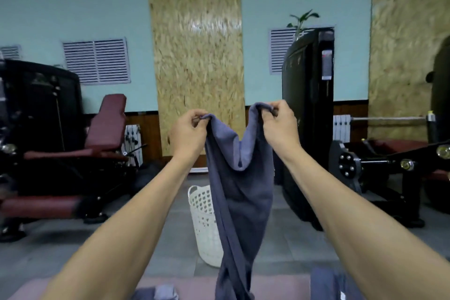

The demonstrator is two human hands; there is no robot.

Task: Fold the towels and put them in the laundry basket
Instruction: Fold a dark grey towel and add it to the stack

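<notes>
A grey-blue towel (239, 202) hangs in front of me, held up by its top edge. My left hand (187, 133) pinches its left corner and my right hand (280, 124) pinches its right corner, so the edge sags in a V between them. The towel's lower end reaches down to a pinkish padded surface (194, 285) at the bottom of the view. A white perforated laundry basket (203, 221) stands on the floor behind the towel, its right side hidden by the cloth. More grey-blue towels (326, 282) lie on the padded surface.
Black gym machines with dark red pads stand on the left (60, 148) and on the right (309, 109). Grey tiled floor (146, 226) spreads around the basket. A chipboard panel (197, 56) covers the far wall's middle.
</notes>
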